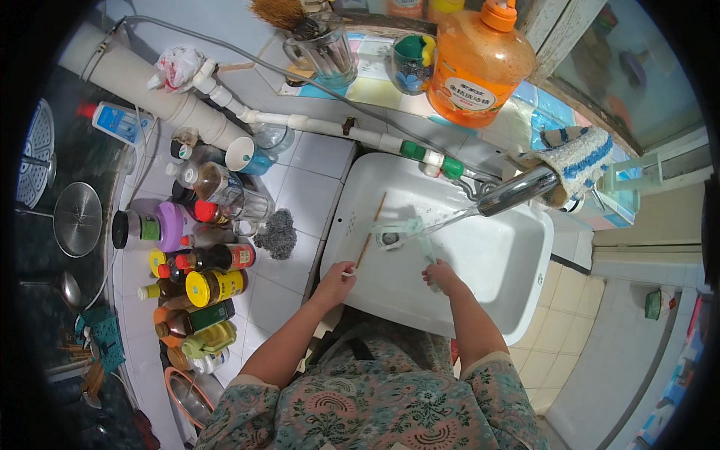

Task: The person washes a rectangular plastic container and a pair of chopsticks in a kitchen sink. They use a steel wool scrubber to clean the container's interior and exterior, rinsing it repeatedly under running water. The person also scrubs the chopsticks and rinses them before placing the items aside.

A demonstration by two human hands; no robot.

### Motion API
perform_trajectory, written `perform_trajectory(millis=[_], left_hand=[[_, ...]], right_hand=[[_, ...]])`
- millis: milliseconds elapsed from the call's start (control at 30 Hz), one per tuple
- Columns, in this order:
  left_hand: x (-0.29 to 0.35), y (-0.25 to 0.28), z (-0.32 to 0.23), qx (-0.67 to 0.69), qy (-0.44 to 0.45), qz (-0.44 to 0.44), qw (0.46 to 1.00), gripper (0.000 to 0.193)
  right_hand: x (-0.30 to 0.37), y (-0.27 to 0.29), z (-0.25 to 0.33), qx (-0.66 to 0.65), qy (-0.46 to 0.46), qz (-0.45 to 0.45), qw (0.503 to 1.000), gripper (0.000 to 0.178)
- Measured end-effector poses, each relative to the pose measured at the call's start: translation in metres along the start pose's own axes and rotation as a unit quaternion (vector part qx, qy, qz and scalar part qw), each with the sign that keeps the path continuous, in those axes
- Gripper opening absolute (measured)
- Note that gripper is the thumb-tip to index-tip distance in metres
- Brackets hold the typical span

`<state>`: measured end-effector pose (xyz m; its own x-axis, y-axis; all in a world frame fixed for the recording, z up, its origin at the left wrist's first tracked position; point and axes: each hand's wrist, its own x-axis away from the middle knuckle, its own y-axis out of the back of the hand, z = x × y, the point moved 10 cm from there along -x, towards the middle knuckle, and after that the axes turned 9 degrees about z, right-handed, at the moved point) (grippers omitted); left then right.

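Note:
My left hand is closed at the near left rim of the white sink. From its fingertips a thin brown chopstick slants up over the basin, and a small white bit shows at the fingers. My right hand, inside the basin near its front, is closed on the handle of a pale green T-shaped tool. The tool's head lies toward the drain and crosses the chopstick; its exact kind is unclear. Water seems to run from the metal faucet toward the drain.
Left of the sink, bottles and jars crowd the tiled counter, with a grey steel-wool scrubber beside them. On the ledge behind stand a large orange soap bottle and a glass mug. A striped towel hangs over the faucet.

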<state>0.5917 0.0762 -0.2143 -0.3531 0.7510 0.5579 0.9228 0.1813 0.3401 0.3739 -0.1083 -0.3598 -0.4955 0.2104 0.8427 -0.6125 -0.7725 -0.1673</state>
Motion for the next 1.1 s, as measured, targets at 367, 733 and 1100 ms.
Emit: perform_trajectory(millis=[367,733,1100], left_hand=[[-0.029,-0.018,-0.048,0.203,-0.009,0.018,0.979,0.054],[-0.03,-0.041,-0.12,0.335,-0.045,0.139,0.931,0.044],[-0.069,-0.064,-0.088,0.544,0.107,-0.004,0.832,0.031]], right_hand=[[0.124,-0.06,0.088,-0.101,0.031,0.233,0.967,0.044],[0.218,-0.087,0.084,-0.18,-0.014,0.275,0.944,0.043],[0.237,-0.108,0.101,-0.189,-0.007,0.261,0.947,0.046]])
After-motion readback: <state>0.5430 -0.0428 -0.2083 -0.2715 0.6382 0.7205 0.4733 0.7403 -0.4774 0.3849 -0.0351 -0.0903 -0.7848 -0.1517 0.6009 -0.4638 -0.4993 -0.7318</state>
